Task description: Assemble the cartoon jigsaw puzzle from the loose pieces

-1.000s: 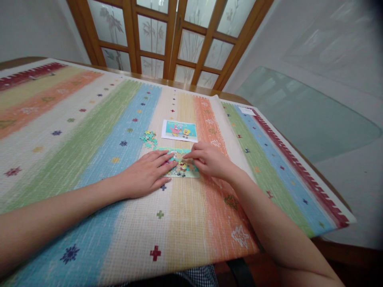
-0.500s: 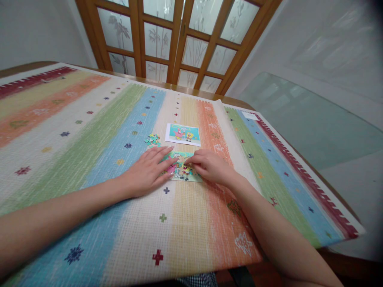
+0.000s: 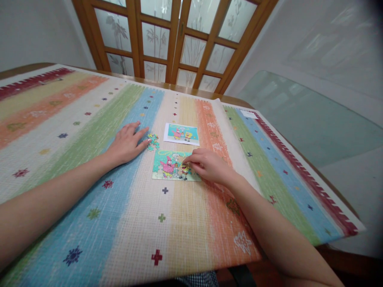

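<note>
Puzzle [image 3: 168,166]: right hand on its right side, left hand by the pieces

The puzzle lies flat on the striped cloth [image 3: 134,223], in front of the person. Its left part shows joined sections with a pink figure; the right part is partly covered, so its condition there cannot be determined.

Right hand [image 3: 206,164]: fingers bent, index finger and thumb brought close together over the puzzle. Whether a piece is pinched between them cannot be told. The low, bent posture appears suited to fine work with the fingertips.

Left hand [image 3: 127,142]: palm down, fingers spread, nothing seen in its grasp. The thumb is at the left edge of the loose pieces [image 3: 153,141]; contact cannot be confirmed. The pieces sit in a small heap beyond the puzzle's far left corner, presumably to be within reach without covering it.

The card [image 3: 181,134] lies just beyond the puzzle, apart from it, bearing a similar scene. Its placement, unobstructed by either hand, probably serves for comparison at a glance.
</note>
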A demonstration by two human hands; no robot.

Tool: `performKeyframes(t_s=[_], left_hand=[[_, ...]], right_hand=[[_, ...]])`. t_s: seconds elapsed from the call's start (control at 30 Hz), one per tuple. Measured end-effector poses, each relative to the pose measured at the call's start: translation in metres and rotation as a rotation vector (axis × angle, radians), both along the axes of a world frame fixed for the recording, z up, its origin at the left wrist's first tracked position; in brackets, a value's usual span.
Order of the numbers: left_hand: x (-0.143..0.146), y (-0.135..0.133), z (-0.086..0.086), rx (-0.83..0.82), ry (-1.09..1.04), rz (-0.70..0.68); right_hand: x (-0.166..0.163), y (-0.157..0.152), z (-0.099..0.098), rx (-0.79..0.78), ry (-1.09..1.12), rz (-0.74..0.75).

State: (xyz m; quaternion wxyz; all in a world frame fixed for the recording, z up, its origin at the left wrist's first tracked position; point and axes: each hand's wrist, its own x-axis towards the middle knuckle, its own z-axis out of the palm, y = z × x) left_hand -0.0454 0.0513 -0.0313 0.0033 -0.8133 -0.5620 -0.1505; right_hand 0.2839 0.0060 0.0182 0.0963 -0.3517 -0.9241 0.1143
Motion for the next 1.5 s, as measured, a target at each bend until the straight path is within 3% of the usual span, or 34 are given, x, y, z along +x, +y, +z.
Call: performKeyframes(t_s=[0.27,0.5,0.7,1.13,1.37,1.5], left_hand=[[0.000,0.000,0.002,0.010,-0.009,-0.104],[-0.001,-0.002,0.007,0.088,-0.042,-0.196],[0.000,-0.004,0.011,0.133,-0.004,-0.195],[0.007,-0.014,0.024,0.172,-0.160,-0.196],[0.037,-0.043,0.033,0.046,-0.416,-0.463],[0.051,-0.061,0.038,-0.056,-0.503,-0.608]], right_hand=[[0.001,0.000,0.001,-0.010,0.002,-0.012],[0.008,0.002,0.001,0.037,0.080,-0.209],[0.008,0.003,0.001,0.045,0.079,-0.226],[0.008,0.003,0.001,0.045,0.062,-0.228],[-0.010,-0.008,0.002,-0.033,0.267,-0.168],[-0.025,-0.019,0.007,-0.173,0.368,-0.148]])
